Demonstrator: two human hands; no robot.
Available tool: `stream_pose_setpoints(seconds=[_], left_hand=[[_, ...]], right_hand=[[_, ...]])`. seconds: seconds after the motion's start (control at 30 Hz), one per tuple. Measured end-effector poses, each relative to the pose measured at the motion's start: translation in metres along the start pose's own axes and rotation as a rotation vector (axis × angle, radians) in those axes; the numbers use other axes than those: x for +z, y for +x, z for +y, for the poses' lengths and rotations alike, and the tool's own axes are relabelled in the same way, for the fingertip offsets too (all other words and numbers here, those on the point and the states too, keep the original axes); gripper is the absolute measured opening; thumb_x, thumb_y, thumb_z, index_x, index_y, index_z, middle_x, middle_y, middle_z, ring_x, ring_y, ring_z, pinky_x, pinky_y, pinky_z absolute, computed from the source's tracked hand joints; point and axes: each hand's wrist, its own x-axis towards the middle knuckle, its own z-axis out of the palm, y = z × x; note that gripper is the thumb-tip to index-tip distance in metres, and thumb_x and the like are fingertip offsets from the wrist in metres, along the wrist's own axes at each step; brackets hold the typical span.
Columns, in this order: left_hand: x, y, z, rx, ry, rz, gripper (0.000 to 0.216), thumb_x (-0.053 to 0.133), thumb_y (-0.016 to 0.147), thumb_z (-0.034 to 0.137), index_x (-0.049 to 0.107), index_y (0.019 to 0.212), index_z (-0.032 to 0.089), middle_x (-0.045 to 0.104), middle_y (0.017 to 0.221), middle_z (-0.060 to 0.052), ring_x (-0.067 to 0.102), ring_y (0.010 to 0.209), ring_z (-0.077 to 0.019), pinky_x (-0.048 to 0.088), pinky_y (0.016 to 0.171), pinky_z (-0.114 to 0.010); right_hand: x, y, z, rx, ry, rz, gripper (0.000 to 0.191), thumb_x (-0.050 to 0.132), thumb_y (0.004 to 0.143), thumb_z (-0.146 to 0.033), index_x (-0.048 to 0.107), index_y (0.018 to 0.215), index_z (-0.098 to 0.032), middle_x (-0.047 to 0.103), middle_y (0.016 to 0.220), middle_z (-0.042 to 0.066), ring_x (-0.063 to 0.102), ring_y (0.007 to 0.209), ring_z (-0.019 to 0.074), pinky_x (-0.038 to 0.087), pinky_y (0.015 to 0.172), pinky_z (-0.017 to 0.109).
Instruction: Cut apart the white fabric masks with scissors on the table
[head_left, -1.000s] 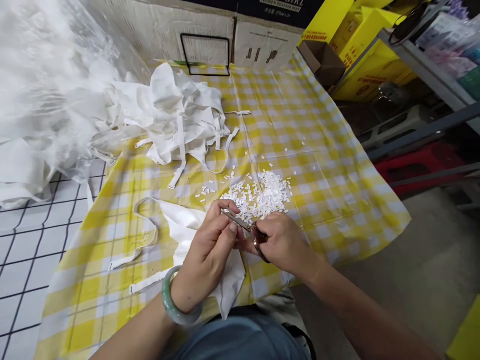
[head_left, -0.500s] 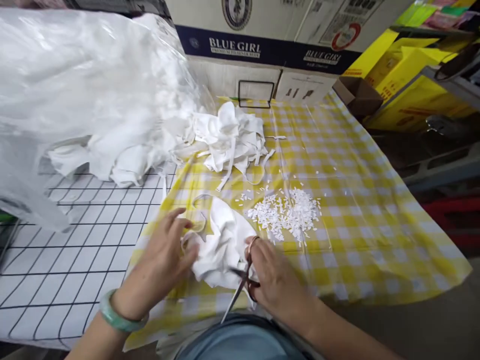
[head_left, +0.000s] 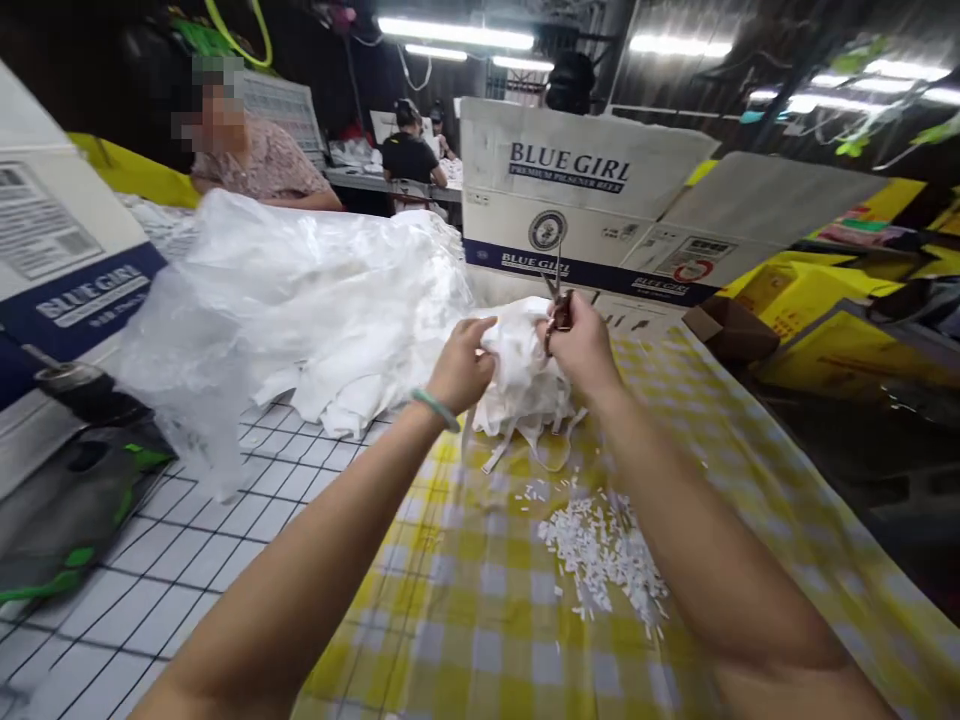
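Both my arms reach forward over a yellow checked tablecloth [head_left: 480,600]. My left hand [head_left: 463,368], with a green bangle at the wrist, is closed on a bunched white cloth [head_left: 525,375] held above the table. My right hand [head_left: 581,345] grips small scissors [head_left: 556,290], their blades pointing up, and also presses against the same cloth. White straps hang from the bundle. A heap of small white cut bits [head_left: 604,555] lies on the tablecloth below my right forearm.
A big clear plastic bag of white cloth [head_left: 300,290] lies at the left on a white grid-patterned cover [head_left: 187,560]. "Blue Girl" cardboard boxes [head_left: 577,210] stand behind. A person sits at the far left, others farther back. Yellow boxes and shelving at the right.
My head has lifted, so the room shows. Both hands have carried the white cloth up and away from me toward the pile; the scissors now point up.
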Motion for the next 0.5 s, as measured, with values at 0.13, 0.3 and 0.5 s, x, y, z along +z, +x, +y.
stream_pose_setpoints(seconds=[0.13, 0.3, 0.5], left_hand=[[-0.015, -0.033, -0.062, -0.174, 0.203, 0.224, 0.041, 0.049, 0.074, 0.004, 0.054, 0.113, 0.014, 0.052, 0.122, -0.014, 0.049, 0.121, -0.0286, 0.042, 0.103, -0.045], [-0.085, -0.075, -0.134, -0.365, 0.393, 0.26, 0.01, 0.057, 0.076, 0.018, 0.049, 0.083, 0.019, 0.053, 0.081, -0.007, 0.054, 0.092, -0.0305, 0.046, 0.081, -0.045], [-0.083, -0.142, -0.074, -0.209, 0.439, 0.061, 0.018, 0.051, 0.082, 0.022, 0.042, 0.067, 0.023, 0.05, 0.067, -0.004, 0.051, 0.072, -0.0228, 0.043, 0.07, -0.035]], right_hand=[[0.008, 0.002, 0.043, -0.049, -0.234, 0.078, 0.026, 0.069, 0.069, -0.028, 0.047, 0.082, -0.023, 0.061, 0.096, 0.009, 0.055, 0.098, 0.0269, 0.042, 0.091, 0.042], [0.031, -0.059, 0.048, 0.024, -0.15, -0.156, 0.034, 0.07, 0.075, -0.047, 0.054, 0.091, -0.022, 0.063, 0.093, 0.006, 0.057, 0.086, 0.0227, 0.045, 0.076, 0.036], [0.078, -0.134, -0.007, 0.235, 0.377, -0.584, 0.043, 0.075, 0.07, -0.053, 0.053, 0.089, -0.022, 0.06, 0.083, -0.001, 0.057, 0.076, 0.0151, 0.047, 0.07, 0.029]])
